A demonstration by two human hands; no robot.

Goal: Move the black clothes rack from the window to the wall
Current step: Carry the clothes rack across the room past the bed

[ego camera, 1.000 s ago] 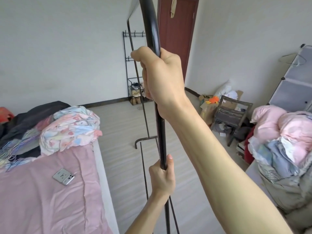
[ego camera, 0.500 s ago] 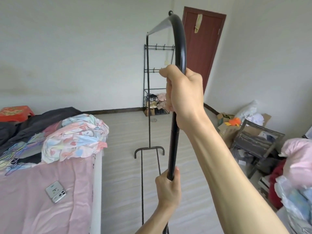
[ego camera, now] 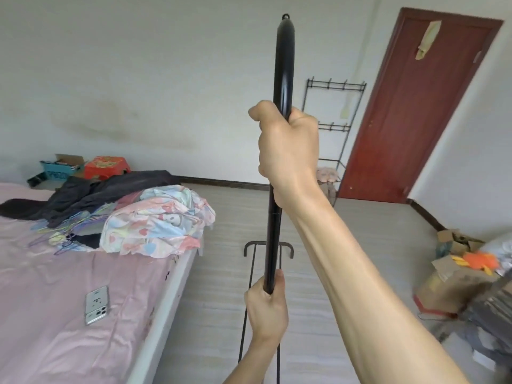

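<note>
The black clothes rack (ego camera: 283, 65) rises through the middle of the view, its near upright tube seen end-on so the top bar is foreshortened. My right hand (ego camera: 286, 151) is shut around the upright high up. My left hand (ego camera: 266, 309) grips the same tube lower down, thumb along it. The rack's far foot (ego camera: 268, 246) and thin bottom rails show above the pale floor, to the right of the bed. The white wall (ego camera: 138, 79) lies ahead.
A bed (ego camera: 69, 300) with a pink sheet, a phone (ego camera: 96, 304) and heaped clothes (ego camera: 156, 220) fills the left. A thin wire coat stand (ego camera: 333, 128) stands beside the red-brown door (ego camera: 415, 106). Cardboard boxes (ego camera: 457, 270) and clutter sit at the right.
The view has swung left: the door and wire stand slid right, and more of the bed and far wall show. Both hands keep their hold on the rack's upright.
</note>
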